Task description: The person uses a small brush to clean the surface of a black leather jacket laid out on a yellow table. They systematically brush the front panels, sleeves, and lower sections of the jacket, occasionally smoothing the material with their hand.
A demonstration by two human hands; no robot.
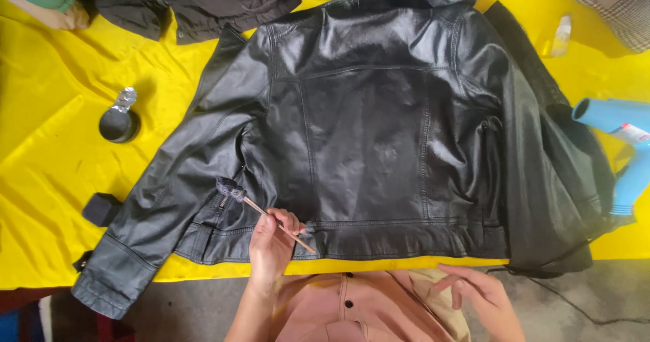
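Yellow surface (47, 159) carries a black jacket (365, 132). My left hand (271, 240) grips a brush (261, 208); right hand (477, 288) open, idle. Advise light, even strokes along the seam.

bright even daylight | glare on jacket (379, 112) | soft shadows | sharp

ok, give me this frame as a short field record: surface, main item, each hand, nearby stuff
surface: yellow cloth over a table
main item: black leather jacket, laid flat, back side up, sleeves spread
left hand: left hand holds a thin wooden stick dauber, its dark fuzzy tip on the jacket near the left sleeve seam
right hand: right hand empty, fingers loose, off the table edge by the person's pink shirt
nearby: open round tin left of the jacket; black sponge block; blue hair dryer at right; small bottle at top right
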